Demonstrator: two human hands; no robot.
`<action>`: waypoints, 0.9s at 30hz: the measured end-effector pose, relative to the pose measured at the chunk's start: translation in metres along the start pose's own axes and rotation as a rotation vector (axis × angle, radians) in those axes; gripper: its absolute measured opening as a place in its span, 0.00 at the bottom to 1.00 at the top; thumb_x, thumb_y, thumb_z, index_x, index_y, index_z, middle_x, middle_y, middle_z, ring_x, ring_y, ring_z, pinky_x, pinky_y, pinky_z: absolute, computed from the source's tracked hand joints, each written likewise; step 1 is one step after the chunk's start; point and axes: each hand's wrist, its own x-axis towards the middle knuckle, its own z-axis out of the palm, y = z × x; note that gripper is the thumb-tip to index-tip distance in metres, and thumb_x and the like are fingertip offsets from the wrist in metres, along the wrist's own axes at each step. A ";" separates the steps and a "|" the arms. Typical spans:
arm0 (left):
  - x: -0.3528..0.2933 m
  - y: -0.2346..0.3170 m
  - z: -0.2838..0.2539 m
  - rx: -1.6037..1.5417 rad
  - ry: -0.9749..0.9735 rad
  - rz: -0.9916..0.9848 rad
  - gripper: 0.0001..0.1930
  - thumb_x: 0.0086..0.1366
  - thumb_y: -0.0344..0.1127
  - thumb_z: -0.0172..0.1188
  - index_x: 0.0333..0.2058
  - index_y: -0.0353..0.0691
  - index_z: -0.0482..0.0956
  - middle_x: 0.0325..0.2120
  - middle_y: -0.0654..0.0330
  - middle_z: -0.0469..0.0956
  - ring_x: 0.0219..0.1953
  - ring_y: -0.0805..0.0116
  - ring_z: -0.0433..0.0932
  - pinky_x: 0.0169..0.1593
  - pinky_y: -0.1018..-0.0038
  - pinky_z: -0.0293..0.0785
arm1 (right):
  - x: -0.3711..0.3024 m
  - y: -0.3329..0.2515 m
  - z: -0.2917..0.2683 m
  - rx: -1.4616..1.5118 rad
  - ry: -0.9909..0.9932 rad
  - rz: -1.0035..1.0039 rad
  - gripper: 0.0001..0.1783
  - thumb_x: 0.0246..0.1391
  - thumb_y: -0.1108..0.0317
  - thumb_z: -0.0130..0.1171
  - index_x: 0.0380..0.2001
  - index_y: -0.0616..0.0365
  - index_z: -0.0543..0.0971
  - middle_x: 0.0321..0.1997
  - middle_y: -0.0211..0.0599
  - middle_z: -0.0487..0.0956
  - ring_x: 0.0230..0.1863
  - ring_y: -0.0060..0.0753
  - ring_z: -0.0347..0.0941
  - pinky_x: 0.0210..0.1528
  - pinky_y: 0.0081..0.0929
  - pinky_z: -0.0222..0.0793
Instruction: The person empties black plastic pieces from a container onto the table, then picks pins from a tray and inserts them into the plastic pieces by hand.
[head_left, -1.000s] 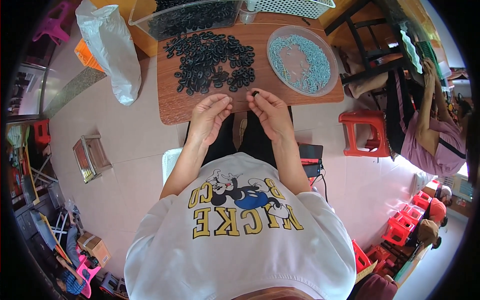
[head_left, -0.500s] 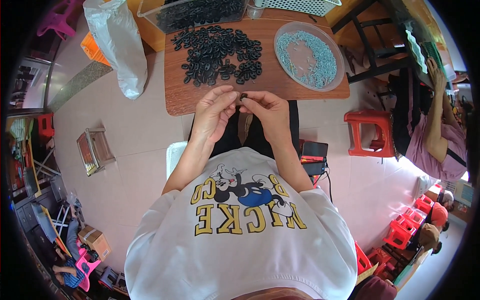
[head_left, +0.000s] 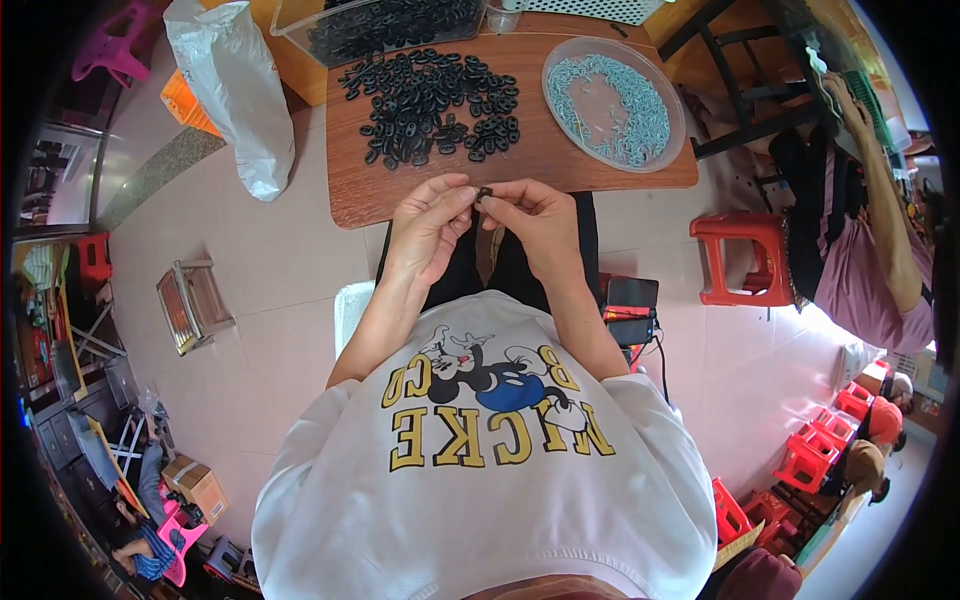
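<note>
My left hand (head_left: 428,225) and my right hand (head_left: 530,218) meet fingertip to fingertip just in front of the wooden board (head_left: 520,160), pinching one small black ring part (head_left: 484,194) between them. A loose pile of several black ring parts (head_left: 430,100) lies on the board beyond my hands. To its right stands a round clear bowl (head_left: 612,102) filled with small pale blue-grey metal pieces. A clear tub (head_left: 385,22) of more black parts sits at the board's far edge.
A white plastic bag (head_left: 235,90) stands left of the board. A red stool (head_left: 740,255) is on the right, and a person in pink (head_left: 860,250) sits beyond it. A small framed tray (head_left: 193,303) lies on the tiled floor at left.
My hands have drawn together from apart and now pinch the small black part between both sets of fingertips; the view has tilted slightly, shifting the board upward.
</note>
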 end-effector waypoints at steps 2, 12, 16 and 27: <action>-0.001 0.000 0.000 0.002 -0.007 0.000 0.10 0.57 0.22 0.60 0.39 0.35 0.76 0.31 0.58 0.80 0.29 0.77 0.76 0.33 0.84 0.73 | 0.000 0.000 -0.001 -0.010 0.000 0.001 0.09 0.46 0.79 0.63 0.34 0.67 0.80 0.28 0.37 0.81 0.26 0.22 0.76 0.30 0.15 0.71; -0.007 -0.003 -0.003 0.121 0.002 0.073 0.10 0.57 0.22 0.60 0.39 0.34 0.76 0.32 0.56 0.80 0.31 0.75 0.77 0.36 0.82 0.74 | -0.005 -0.004 0.000 -0.148 0.008 -0.001 0.08 0.45 0.78 0.64 0.32 0.67 0.80 0.26 0.36 0.80 0.24 0.21 0.75 0.28 0.14 0.69; -0.004 -0.008 -0.011 -0.093 -0.022 -0.061 0.09 0.58 0.21 0.59 0.39 0.34 0.76 0.32 0.56 0.80 0.32 0.75 0.77 0.37 0.81 0.74 | -0.006 0.000 0.000 -0.159 0.000 -0.015 0.08 0.45 0.78 0.64 0.31 0.68 0.80 0.26 0.36 0.80 0.23 0.21 0.75 0.27 0.14 0.69; -0.011 -0.006 -0.007 0.243 0.018 0.108 0.12 0.56 0.21 0.61 0.41 0.32 0.76 0.31 0.56 0.80 0.30 0.76 0.77 0.34 0.83 0.71 | -0.014 -0.003 0.006 -0.336 0.039 -0.007 0.08 0.47 0.77 0.63 0.32 0.67 0.80 0.26 0.36 0.81 0.24 0.20 0.75 0.28 0.14 0.70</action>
